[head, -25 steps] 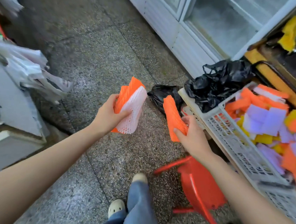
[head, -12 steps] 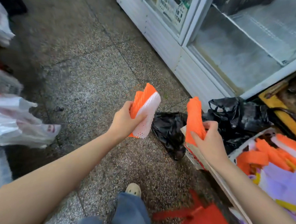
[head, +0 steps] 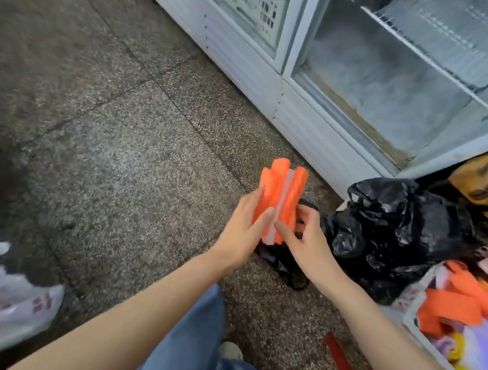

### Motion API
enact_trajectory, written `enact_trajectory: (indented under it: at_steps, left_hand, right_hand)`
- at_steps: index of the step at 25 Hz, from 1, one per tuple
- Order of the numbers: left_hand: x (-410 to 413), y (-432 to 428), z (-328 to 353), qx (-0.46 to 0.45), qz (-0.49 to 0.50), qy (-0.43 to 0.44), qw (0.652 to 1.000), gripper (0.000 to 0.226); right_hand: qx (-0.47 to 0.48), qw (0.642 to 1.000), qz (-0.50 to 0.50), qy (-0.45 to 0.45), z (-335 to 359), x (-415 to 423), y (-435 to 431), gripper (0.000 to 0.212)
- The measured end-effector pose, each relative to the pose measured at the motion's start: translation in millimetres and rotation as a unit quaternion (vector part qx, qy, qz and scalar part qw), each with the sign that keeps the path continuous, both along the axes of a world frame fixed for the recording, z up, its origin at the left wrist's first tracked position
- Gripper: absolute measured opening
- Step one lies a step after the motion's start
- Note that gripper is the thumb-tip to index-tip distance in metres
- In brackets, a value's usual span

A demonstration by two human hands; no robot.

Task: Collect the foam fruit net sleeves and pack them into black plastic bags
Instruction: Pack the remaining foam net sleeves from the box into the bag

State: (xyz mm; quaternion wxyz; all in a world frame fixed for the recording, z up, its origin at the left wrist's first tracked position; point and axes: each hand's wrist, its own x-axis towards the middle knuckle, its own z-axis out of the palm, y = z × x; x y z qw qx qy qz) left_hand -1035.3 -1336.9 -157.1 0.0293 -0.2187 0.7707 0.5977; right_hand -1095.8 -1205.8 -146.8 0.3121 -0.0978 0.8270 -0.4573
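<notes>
Head view: both hands meet over the floor, just left of the big black bag [head: 398, 238]. Step in hand looks like stacking the foam sleeves [head: 280, 199] into one bundle before bagging. To do it well: line up the edges, press the stack flat, keep thumbs across the front so the springy foam doesn't fan out, then carry it right to the bag's mouth.

Left hand [head: 241, 237]: half closed, fingers behind the bundle's left side, thumb on the front, holding orange sleeves. Right hand [head: 305, 241]: curled narrow, thumb and fingertips pinching the bundle's right edge. A white sleeve is sandwiched between the orange ones.

A smaller black bag [head: 286, 265] lies on the floor under the hands. More sleeves sit in the crate [head: 412, 321], right of the big bag.
</notes>
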Motion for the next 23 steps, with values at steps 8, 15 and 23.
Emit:
enact_trajectory:
  at_steps: [8, 15, 23]
  left_hand:
    - [-65.7, -15.2, -57.2, -0.005, -0.182, 0.036, 0.983, 0.056]
    - [-97.6, -22.4, -198.8, -0.263, -0.394, -0.071, 0.878, 0.052]
    - [-130.9, -30.9, -375.5, -0.331, -0.449, -0.201, 0.805, 0.060]
  right_hand:
    - [0.019, 0.988, -0.120, -0.097, -77.2, -57.0, -11.1, 0.055]
    - [0.145, 0.969, -0.100, -0.175, -200.1, -48.8, 50.9, 0.066]
    - [0.212, 0.948, -0.110, -0.210, -359.5, -32.8, 80.4, 0.073]
